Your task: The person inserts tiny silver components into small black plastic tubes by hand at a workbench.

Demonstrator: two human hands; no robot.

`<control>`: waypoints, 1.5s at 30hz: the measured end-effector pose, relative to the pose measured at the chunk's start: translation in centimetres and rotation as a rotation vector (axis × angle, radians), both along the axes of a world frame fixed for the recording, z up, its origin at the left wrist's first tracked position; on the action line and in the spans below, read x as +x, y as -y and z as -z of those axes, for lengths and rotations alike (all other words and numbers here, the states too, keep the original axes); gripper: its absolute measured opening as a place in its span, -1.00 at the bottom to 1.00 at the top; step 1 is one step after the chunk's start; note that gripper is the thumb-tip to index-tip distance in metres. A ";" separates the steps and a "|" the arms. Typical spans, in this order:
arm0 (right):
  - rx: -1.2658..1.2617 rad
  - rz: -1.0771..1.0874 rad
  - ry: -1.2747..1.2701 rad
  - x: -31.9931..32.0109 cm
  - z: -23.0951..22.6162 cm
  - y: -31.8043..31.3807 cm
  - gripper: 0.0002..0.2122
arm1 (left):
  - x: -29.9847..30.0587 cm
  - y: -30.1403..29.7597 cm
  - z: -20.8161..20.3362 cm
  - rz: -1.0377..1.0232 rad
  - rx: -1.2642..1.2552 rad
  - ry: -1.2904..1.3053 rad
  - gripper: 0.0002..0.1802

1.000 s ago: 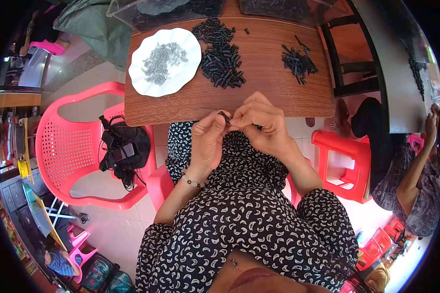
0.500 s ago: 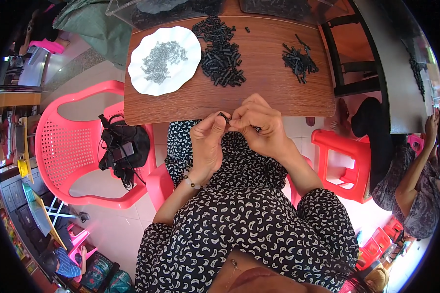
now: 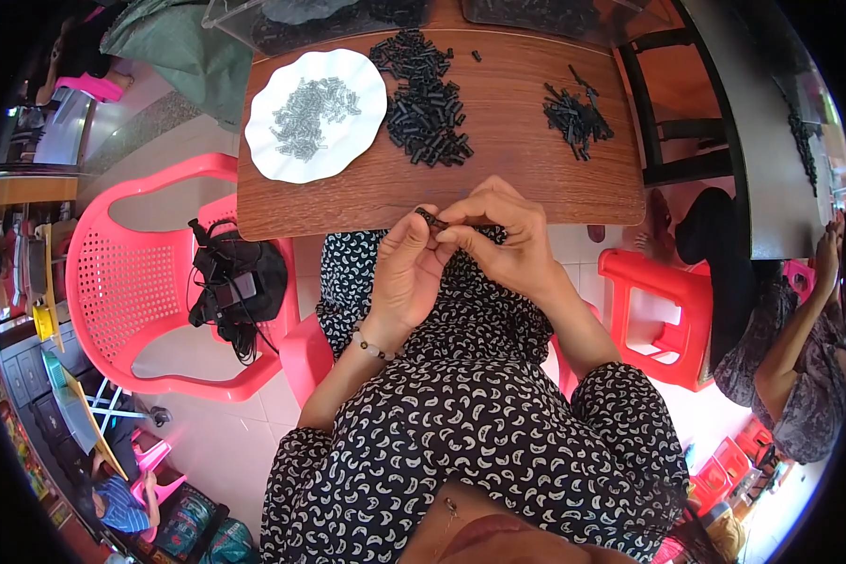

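Note:
My left hand [image 3: 406, 268] and my right hand [image 3: 498, 235] meet at the near edge of the wooden table [image 3: 517, 160], both pinching one small black part [image 3: 430, 220] between their fingertips. On the table beyond them lies a large pile of black parts [image 3: 426, 103], a smaller pile of black parts [image 3: 576, 111] to its right, and a white plate [image 3: 282, 155] with several small grey metal springs [image 3: 312, 111] to its left.
A pink plastic chair [image 3: 113, 282] on my left carries a black bag [image 3: 235, 287]. A red stool [image 3: 653, 310] stands on my right, and another person [image 3: 799, 329] sits at a second table [image 3: 771, 141] at the far right. Clear plastic trays [image 3: 282, 23] line the table's far edge.

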State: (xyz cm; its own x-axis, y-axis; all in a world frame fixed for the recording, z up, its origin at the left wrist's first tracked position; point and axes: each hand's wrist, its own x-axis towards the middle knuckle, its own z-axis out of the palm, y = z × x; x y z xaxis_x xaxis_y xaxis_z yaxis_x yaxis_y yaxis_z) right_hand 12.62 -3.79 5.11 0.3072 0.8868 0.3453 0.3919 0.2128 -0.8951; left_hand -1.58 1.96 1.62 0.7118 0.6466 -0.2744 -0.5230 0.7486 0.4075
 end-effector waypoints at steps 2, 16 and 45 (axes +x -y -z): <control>-0.012 -0.016 -0.022 0.0 0.3 0.0 -0.86 | 0.0 0.0 0.1 -0.015 0.002 0.003 -0.74; -0.073 -0.080 -0.459 -0.7 0.8 0.0 -0.86 | 0.2 0.3 0.4 -0.062 -0.021 -0.043 -0.75; -0.030 0.009 -0.453 -1.1 1.7 0.0 -0.89 | 0.7 0.1 1.4 -0.046 0.002 -0.001 -0.74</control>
